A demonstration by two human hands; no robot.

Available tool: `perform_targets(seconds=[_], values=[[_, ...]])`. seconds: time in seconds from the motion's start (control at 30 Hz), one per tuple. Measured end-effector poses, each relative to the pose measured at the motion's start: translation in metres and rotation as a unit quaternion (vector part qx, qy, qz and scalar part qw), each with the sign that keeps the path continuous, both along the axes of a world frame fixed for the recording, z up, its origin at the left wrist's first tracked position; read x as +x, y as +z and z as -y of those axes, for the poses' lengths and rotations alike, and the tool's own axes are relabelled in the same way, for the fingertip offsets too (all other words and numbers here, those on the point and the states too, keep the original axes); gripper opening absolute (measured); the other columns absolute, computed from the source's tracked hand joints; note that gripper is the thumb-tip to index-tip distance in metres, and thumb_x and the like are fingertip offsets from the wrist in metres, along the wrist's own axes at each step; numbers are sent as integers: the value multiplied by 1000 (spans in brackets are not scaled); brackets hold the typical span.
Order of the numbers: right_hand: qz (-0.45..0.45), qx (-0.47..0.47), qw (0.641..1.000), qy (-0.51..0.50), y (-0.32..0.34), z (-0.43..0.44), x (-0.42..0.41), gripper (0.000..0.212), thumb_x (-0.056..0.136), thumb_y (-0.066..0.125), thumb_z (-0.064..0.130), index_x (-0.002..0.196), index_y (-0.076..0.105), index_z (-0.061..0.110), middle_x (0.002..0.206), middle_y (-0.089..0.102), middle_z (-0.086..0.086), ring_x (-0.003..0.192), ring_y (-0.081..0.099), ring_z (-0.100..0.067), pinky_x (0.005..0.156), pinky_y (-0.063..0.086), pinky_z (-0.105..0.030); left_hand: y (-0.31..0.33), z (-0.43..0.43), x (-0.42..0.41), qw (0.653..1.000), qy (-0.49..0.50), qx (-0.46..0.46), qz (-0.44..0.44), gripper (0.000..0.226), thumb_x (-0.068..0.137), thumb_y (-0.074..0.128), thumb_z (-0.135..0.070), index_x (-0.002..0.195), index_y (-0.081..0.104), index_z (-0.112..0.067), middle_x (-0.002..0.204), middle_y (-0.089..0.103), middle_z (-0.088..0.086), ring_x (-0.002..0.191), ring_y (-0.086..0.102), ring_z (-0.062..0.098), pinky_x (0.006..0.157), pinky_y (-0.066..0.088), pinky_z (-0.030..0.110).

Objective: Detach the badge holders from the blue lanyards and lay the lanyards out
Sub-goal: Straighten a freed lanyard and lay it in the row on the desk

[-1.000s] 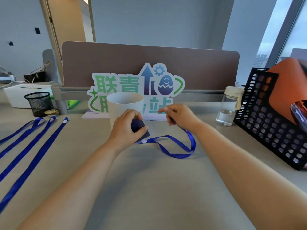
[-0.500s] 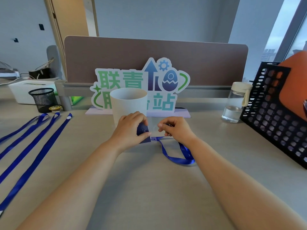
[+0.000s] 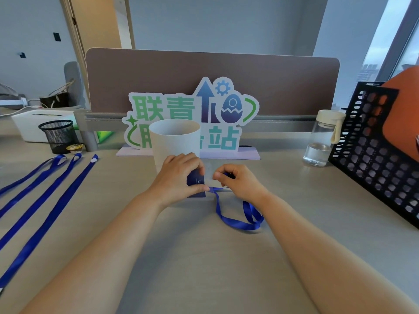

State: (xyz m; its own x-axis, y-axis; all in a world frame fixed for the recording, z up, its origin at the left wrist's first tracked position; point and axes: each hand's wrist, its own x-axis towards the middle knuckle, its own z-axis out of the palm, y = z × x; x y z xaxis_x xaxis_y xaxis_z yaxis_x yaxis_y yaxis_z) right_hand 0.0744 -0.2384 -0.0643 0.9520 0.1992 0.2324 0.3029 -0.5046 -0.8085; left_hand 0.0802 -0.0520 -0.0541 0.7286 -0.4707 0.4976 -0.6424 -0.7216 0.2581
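Left hand (image 3: 179,179) tight around badge holder (image 3: 196,180), right hand (image 3: 239,183) in a pinch on blue lanyard (image 3: 238,224).

Curled left hand (image 3: 179,179), curled right hand (image 3: 241,184)

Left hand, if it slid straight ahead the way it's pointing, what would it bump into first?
Probably the white cup, standing just beyond the left hand, though depth is unclear.
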Motion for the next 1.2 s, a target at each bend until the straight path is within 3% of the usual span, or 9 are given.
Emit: perform_targets(seconds=[0.13,0.23,0.37,0.43,0.57,0.83,1.0,1.1,1.2], values=[[-11,-11,999,31,1,-2,-4,18,95,49,16,82,59,20,71,54,12,64,50,1,59,38,0,-1,-2,1,1000,-5,7,0,30,73,74,-38,80,45,-31,82,46,-18,82,44,9,80,24,25],[-14,-21,999,47,0,-3,-4,25,96,46,17,76,56,28,77,56,6,72,49,-7,69,40,-11,-1,-3,2,1000,-11,3,3,25,78,71,-30,79,46,-31,81,46,-17,81,44,10,80,25,27],[-44,-5,997,58,-1,-3,-4,25,99,39,16,85,59,20,75,54,14,62,50,11,68,39,-11,-2,-4,2,1000,-2,8,7,23,81,68,-28,77,46,-30,78,44,-18,79,43,11,81,25,26],[-51,-4,997,61,-2,-3,-4,24,99,39,15,89,60,16,80,57,10,69,51,5,69,40,-12,-2,-4,1,1000,-1,9,10,24,80,69,-30,76,46,-29,76,44,-18,78,43,11,79,24,26],[-48,-8,997,60,-3,-3,-3,22,98,41,14,88,60,16,84,58,6,78,50,-5,71,41,-10,0,-4,0,1000,-2,11,11,26,78,71,-34,75,45,-29,76,44,-16,77,43,12,76,21,25],[-32,72,995,52,-2,-3,-4,16,93,51,4,84,58,15,75,63,3,62,59,9,58,44,-6,2,-4,-3,999,23,3,25,31,75,71,-41,71,44,-28,73,45,-15,76,44,11,72,18,25],[-35,98,993,49,-2,-2,-5,8,88,58,5,94,63,8,78,65,3,69,62,3,61,47,-9,1,-2,-5,998,61,-12,24,39,74,71,-45,75,40,-22,72,47,-11,73,44,16,77,28,29],[-12,72,997,39,-2,-2,-6,13,82,68,9,93,65,12,82,64,7,75,60,-4,72,50,-12,2,0,-7,994,97,-43,-9,46,71,72,-47,85,37,-21,80,50,-7,79,43,20,79,36,31],[0,58,998,29,-3,-2,-7,15,79,71,10,92,66,14,80,64,10,73,60,-1,75,49,-11,3,0,-8,995,88,-40,-15,44,73,71,-47,94,39,-25,84,51,-10,81,45,15,84,32,28]])
